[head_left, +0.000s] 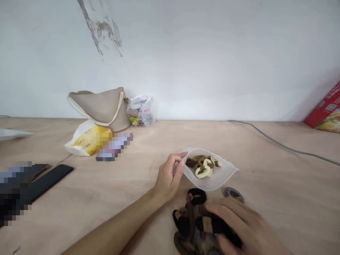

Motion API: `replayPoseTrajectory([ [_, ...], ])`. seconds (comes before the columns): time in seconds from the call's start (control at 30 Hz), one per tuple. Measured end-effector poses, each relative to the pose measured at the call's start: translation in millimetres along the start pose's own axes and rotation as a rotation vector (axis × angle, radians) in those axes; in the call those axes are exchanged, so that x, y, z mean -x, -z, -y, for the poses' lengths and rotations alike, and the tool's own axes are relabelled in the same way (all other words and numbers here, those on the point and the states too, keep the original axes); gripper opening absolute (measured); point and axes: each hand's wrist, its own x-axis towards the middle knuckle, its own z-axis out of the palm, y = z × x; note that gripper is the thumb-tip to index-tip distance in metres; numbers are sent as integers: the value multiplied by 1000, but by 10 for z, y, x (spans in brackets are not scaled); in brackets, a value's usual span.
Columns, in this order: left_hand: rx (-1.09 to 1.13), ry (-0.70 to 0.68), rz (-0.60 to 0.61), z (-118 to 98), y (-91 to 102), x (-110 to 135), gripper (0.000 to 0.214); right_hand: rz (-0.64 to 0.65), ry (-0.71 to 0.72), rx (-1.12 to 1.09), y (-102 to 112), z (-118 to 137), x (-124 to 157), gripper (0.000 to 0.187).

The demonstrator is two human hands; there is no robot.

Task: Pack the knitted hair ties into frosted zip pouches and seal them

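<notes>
My left hand pinches the left edge of a clear plastic bag that lies on the wooden table. Inside the bag are several brown, olive and cream hair ties. My right hand lies over a pile of black and brown hair ties near the front edge, its fingers curled on them. A grey hair tie lies loose just behind that hand.
A beige bag, a yellow-and-white packet and a crumpled clear bag stand by the wall. A black flat object lies at the left. A grey cable runs right. A red box leans at far right.
</notes>
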Motion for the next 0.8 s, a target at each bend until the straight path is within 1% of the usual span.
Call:
replayPoseTrajectory([
  [0.1, 14, -11, -2, 8, -1, 3, 13, 20, 8, 61, 168, -98, 79, 31],
  [0.17, 11, -23, 3, 22, -3, -2, 13, 23, -70, 87, 241, -184, 216, 31],
  [0.23, 7, -31, 3, 33, -5, -8, 13, 11, -177, 101, 267, -269, 394, 33],
  [0.27, 7, -33, 0, 37, -7, -10, 12, 8, -205, 107, 267, -306, 482, 35],
  [0.33, 11, -39, -9, 40, -9, -13, 12, 18, -207, 111, 262, -360, 623, 44],
  [0.4, 12, -47, -18, 41, -10, -15, 12, 39, -185, 100, 272, -389, 693, 50],
  [0.47, 7, -52, -20, 44, -9, -16, 12, 48, -152, 89, 302, -396, 691, 47],
  [0.57, 4, -57, -18, 48, -5, -17, 11, 39, -106, 97, 343, -380, 611, 36],
  [0.67, 5, -59, -19, 44, -1, -17, 11, 18, -109, 152, 337, -362, 544, 25],
  [0.8, 3, -53, -16, 39, 4, -17, 12, 71, -142, 131, 301, -364, 574, 21],
])
